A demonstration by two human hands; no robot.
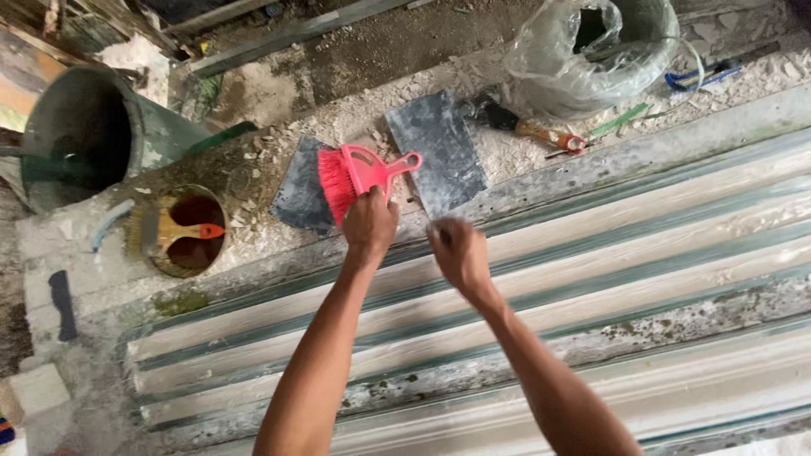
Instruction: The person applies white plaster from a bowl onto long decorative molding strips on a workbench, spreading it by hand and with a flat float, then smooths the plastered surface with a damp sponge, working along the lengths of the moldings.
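My left hand [369, 225] reaches over the far edge of a long ridged plaster moulding [591, 279] and touches a pink hand brush [356, 175] that lies on the rubble-strewn ledge. Whether the fingers grip the brush I cannot tell. My right hand [459, 251] is blurred, its fingers curled, and rests on the top ridge of the moulding just right of the left hand. Two dark flat metal plates [436, 152] lie behind and beside the brush.
A green bucket [84, 135] lies on its side at the left. A round tub [187, 230] holds a wooden-handled brush. A plastic-wrapped pail [591, 51] stands at the top right, with an orange-handled scraper [528, 128] and a blue tool [697, 78] near it.
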